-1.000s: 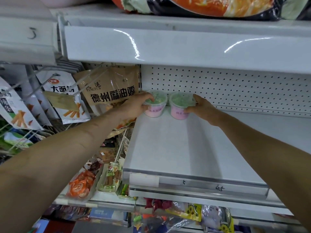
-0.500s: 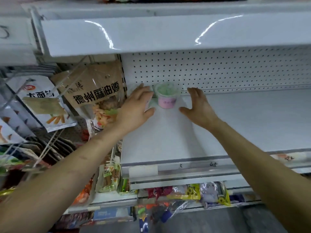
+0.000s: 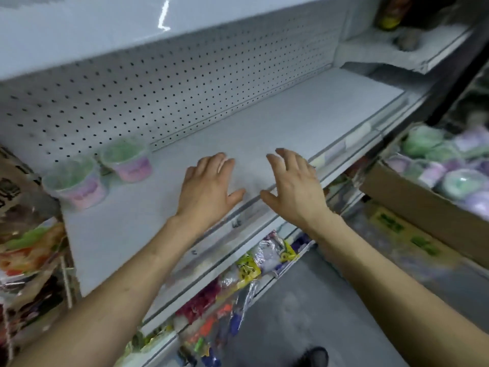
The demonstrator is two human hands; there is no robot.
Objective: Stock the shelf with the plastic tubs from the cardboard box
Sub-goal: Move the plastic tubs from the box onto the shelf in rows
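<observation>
Two plastic tubs with green contents and pink labels stand at the back left of the white shelf: one tub nearer the left edge, the other tub beside it against the pegboard. My left hand and my right hand hover over the shelf's front part, fingers spread, holding nothing. Both are well to the right of the tubs. The cardboard box sits at the right, filled with several green and purple tubs.
Snack bags hang on hooks left of the shelf. Packaged goods fill the shelf below. A higher shelf overhangs above. Grey floor and a dark shoe lie below. The picture is motion-blurred.
Both hands let go of the tubs and drew back toward the shelf's front. The view swung right, bringing the cardboard box into sight.
</observation>
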